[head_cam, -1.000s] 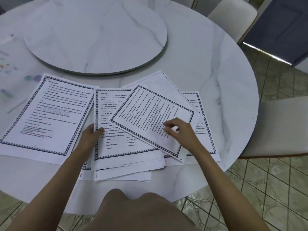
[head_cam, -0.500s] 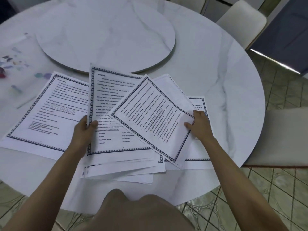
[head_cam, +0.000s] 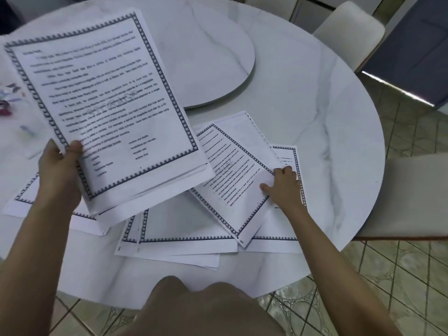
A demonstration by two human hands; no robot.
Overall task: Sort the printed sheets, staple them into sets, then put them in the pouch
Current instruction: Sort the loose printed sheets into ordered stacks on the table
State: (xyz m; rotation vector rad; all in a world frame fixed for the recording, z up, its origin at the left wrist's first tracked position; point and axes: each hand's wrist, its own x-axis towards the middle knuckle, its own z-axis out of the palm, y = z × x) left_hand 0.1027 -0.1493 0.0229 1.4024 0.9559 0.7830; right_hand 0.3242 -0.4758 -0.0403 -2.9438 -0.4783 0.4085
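Note:
My left hand (head_cam: 59,170) grips a small stack of printed sheets (head_cam: 104,103) by its lower left edge and holds it lifted above the table, tilted toward me. My right hand (head_cam: 282,186) pinches the right edge of a slanted printed sheet (head_cam: 230,170) that lies on the table. Under it lie several more bordered sheets (head_cam: 189,229), fanned out near the front edge. Another sheet (head_cam: 21,204) shows at the far left, mostly hidden by the lifted stack. A clear pouch (head_cam: 14,122) with colourful bits lies at the left, partly hidden.
The round white marble table (head_cam: 315,132) carries a raised turntable (head_cam: 218,59) at its centre. Pale chairs stand at the right (head_cam: 412,195) and back right (head_cam: 349,27). Tiled floor shows beyond the table's right edge.
My left hand has lifted a stack of sheets up and to the left, off the pile. My right hand moved from the middle of the slanted sheet to its right edge.

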